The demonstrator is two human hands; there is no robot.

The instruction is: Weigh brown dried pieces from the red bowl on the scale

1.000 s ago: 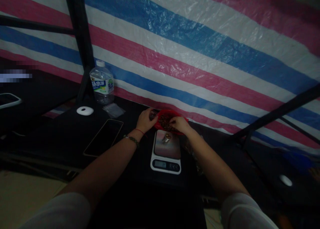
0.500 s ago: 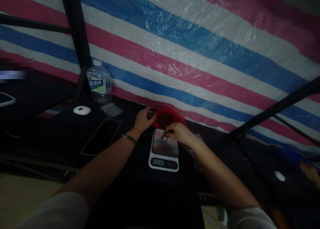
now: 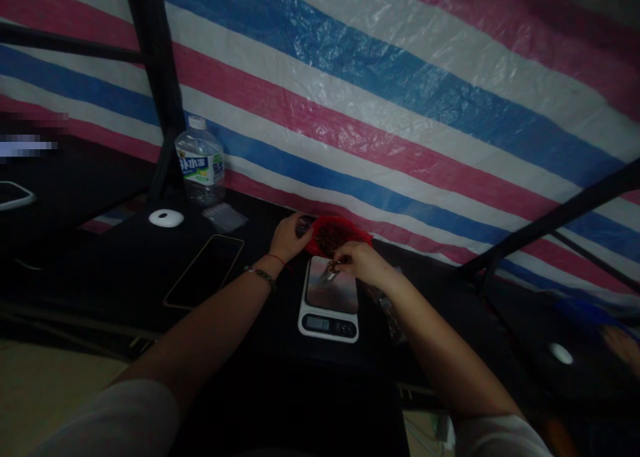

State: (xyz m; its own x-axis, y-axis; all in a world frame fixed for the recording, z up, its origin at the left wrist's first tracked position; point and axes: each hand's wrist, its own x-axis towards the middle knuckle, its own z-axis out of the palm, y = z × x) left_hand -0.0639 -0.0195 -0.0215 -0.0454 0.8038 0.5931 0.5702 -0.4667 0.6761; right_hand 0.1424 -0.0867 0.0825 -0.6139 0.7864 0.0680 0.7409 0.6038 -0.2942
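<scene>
A red bowl of small dark-brown bits sits at the back of a black table, just behind a white digital kitchen scale. My left hand rests curled against the bowl's left rim and holds it. My right hand hovers over the far end of the scale plate, fingers pinched together above a small pile of the bits lying on the plate. What the pinch holds is too small and dark to name.
A phone lies face up to the left of my left arm. Behind it are a water bottle, a small clear bag and a white round puck. A striped tarp wall and black poles close the back.
My right hand has drawn back from inside the red bowl to above the scale plate. My left hand has stayed at the bowl's rim.
</scene>
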